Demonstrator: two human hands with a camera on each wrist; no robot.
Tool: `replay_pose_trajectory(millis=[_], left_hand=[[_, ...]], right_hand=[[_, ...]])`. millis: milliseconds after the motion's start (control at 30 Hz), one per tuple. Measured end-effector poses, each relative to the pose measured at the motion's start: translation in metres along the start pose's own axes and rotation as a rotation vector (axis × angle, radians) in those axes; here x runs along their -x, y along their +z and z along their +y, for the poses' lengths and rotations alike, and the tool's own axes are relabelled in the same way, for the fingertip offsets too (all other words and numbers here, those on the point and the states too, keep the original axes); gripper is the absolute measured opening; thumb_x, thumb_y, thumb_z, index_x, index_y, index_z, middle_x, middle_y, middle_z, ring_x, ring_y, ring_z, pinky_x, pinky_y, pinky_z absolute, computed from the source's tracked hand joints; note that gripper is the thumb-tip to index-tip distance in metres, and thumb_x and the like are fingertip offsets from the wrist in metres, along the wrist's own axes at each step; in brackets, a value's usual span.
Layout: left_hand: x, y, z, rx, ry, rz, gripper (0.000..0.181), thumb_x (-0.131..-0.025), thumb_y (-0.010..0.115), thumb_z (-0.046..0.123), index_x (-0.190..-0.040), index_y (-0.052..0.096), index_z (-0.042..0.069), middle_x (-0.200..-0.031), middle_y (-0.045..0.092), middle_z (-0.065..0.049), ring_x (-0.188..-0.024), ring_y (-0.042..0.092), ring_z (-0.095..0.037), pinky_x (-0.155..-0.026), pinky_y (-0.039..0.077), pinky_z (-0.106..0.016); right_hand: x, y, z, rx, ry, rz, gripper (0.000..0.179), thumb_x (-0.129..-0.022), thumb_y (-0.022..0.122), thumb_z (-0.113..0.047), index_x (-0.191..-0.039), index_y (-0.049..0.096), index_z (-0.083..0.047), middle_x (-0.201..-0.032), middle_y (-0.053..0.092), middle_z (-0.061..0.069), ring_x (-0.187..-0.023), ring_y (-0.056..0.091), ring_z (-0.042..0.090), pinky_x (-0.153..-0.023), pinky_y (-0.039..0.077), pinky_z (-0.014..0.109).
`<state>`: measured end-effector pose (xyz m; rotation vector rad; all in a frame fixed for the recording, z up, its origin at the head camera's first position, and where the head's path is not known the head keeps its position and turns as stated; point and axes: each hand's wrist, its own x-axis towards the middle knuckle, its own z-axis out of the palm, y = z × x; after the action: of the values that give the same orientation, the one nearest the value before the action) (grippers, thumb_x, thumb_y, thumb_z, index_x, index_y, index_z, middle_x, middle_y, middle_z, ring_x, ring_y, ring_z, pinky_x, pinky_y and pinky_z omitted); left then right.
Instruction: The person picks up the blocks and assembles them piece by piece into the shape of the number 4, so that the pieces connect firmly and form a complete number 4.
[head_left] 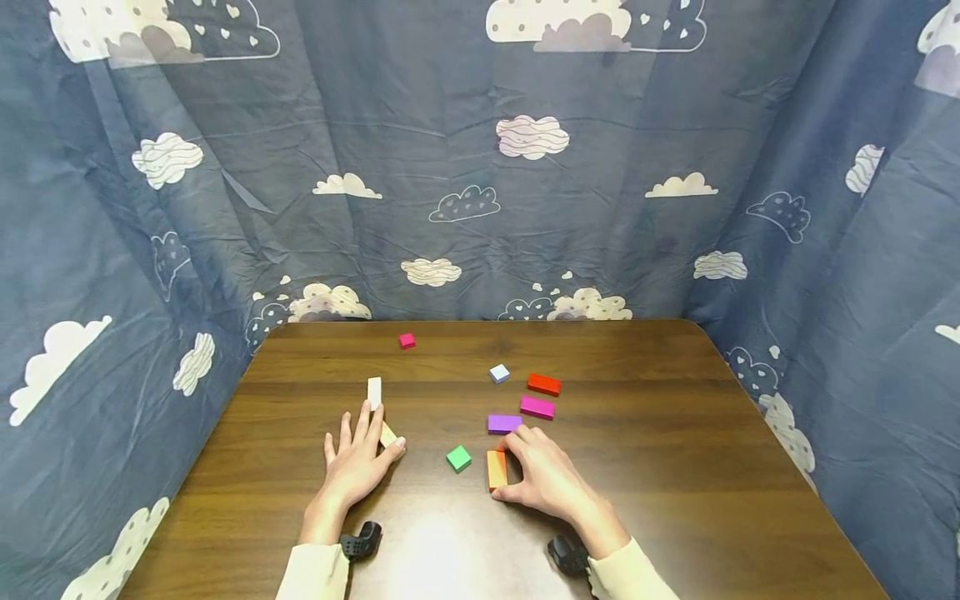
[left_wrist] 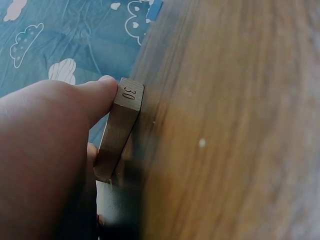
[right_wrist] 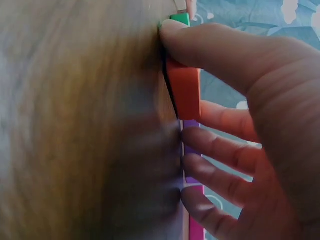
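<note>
My right hand (head_left: 547, 477) pinches an orange block (head_left: 497, 470) lengthwise on the table, thumb at its near end and index finger at its far end. Its other fingers lie beside a purple block (head_left: 504, 424). My left hand (head_left: 356, 462) rests on the table, fingers spread and fairly straight. In the left wrist view, its thumb touches the end of a plain wooden block (left_wrist: 120, 125) marked 30. Its index fingertip is at the near end of a white block (head_left: 374, 393). Between the hands lies a green block (head_left: 459, 458).
Beyond the purple block are a magenta block (head_left: 537, 407) and a red block (head_left: 543, 384). A pale blue block (head_left: 499, 373) sits left of the red one. Farther back is a small pinkish-red block (head_left: 407, 341). A dark cloud-patterned curtain (head_left: 465, 242) surrounds the brown wooden table (head_left: 675, 483).
</note>
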<state>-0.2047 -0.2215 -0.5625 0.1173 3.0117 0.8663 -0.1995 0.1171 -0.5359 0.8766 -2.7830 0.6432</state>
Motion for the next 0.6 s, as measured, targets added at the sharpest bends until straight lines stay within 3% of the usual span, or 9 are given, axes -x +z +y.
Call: replay_pose_trajectory(millis=[167, 333, 600], left_hand=[[0.0026, -0.0015, 0.0043, 0.021, 0.018, 0.031, 0.081, -0.101, 0.047, 0.059, -0.162, 0.021, 0.012, -0.168, 0.008, -0.015, -0.15, -0.004, -0.048, -0.108, -0.011, -0.073], [0.0013, -0.0009, 0.0052, 0.001, 0.007, 0.018, 0.081, -0.101, 0.045, 0.061, -0.163, 0.017, 0.016, -0.169, 0.005, -0.011, -0.151, -0.005, -0.045, -0.11, -0.011, -0.071], [0.0041, -0.0019, 0.005, 0.0, -0.009, 0.033, 0.081, -0.1, 0.047, 0.061, -0.162, 0.02, 0.015, -0.168, 0.008, -0.012, -0.151, -0.003, -0.045, -0.11, -0.009, -0.072]], right_hand=[[0.0014, 0.0012, -0.0021, 0.006, -0.009, 0.03, 0.061, -0.062, 0.093, -0.049, -0.109, 0.067, -0.019, -0.101, 0.057, -0.007, -0.091, 0.049, 0.014, -0.078, 0.048, 0.039], [0.0027, 0.0028, -0.0009, 0.03, -0.003, 0.042, 0.065, -0.062, 0.092, -0.053, -0.112, 0.068, -0.017, -0.101, 0.057, -0.007, -0.09, 0.05, 0.014, -0.077, 0.047, 0.038], [0.0017, 0.0042, -0.0007, 0.007, 0.004, 0.003, 0.062, -0.063, 0.09, -0.054, -0.111, 0.069, -0.02, -0.103, 0.058, -0.005, -0.091, 0.049, 0.014, -0.079, 0.046, 0.038]])
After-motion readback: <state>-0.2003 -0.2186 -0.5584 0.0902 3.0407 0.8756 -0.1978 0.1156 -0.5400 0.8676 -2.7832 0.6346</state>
